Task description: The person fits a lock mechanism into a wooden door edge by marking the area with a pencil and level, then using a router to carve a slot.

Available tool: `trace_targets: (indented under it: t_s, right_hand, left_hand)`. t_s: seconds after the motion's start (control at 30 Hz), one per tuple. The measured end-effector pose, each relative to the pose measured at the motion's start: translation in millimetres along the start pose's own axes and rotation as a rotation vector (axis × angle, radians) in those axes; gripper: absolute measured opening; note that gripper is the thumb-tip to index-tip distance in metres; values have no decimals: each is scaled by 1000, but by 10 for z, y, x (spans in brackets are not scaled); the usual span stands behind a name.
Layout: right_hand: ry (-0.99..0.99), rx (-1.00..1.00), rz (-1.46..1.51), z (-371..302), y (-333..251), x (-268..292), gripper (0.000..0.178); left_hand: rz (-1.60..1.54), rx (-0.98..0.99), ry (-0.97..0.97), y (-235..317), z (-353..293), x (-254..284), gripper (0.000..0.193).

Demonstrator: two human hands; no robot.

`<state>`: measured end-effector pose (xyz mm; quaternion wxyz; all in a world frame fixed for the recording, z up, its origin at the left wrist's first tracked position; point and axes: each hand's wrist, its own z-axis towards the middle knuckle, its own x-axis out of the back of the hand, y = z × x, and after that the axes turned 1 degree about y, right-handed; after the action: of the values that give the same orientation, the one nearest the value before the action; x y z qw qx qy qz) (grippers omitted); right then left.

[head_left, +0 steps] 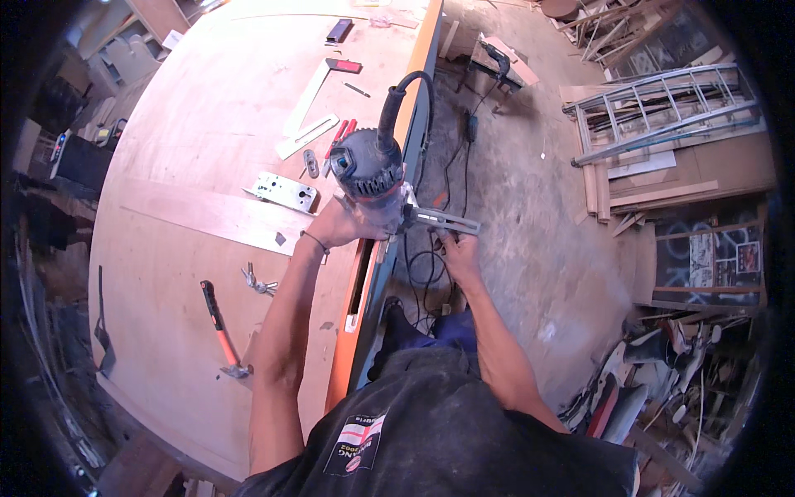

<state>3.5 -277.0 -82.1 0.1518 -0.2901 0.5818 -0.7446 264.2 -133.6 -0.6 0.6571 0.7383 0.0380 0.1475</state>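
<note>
A dark trim router [368, 178] stands upright on the orange edge of a wooden door panel [344, 352], its thick cord rising from the top. Fingers of my left hand [339, 225] are wrapped round the router's lower body, partly hidden by it. My right hand [457, 253] grips the slotted metal edge guide [447, 220] that sticks out to the router's right. Just nearer to me, a narrow slot [362, 277] is cut into the panel's edge. A silver lock case [286, 192] lies on the panel left of my left hand.
On the panel lie a hammer [220, 331], a metal lock cylinder [259, 283], a try square [319, 87], red-handled tools [341, 132], a pencil [356, 88] and a dark box [339, 31]. Cables [447, 178] run over the floor. At right are a ladder [662, 116] and wood scraps.
</note>
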Motion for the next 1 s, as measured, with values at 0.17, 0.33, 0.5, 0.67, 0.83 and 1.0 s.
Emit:
trace_targets:
  t_s: [0.17, 0.33, 0.5, 0.67, 0.83, 1.0]
  right_hand:
    - [18, -136, 139, -92, -109, -147, 33]
    - [173, -141, 89, -174, 99, -294, 37]
    - [165, -203, 348, -168, 52, -347, 33]
    - [154, -242, 284, -150, 22, -281, 29]
    - [120, -274, 360, -148, -35, -281, 29]
    - [111, -422, 181, -362, -519, -195, 24]
  left_hand:
    - [17, -84, 92, -211, -90, -44, 90]
    - [-33, 54, 46, -173, -87, -9, 86]
    - [-9, -27, 54, -244, -76, 1, 81]
    - [53, -18, 59, -230, -66, 11, 82]
    - [12, -55, 52, -280, -49, 9, 97]
    - [40, -146, 56, -394, -54, 4, 96]
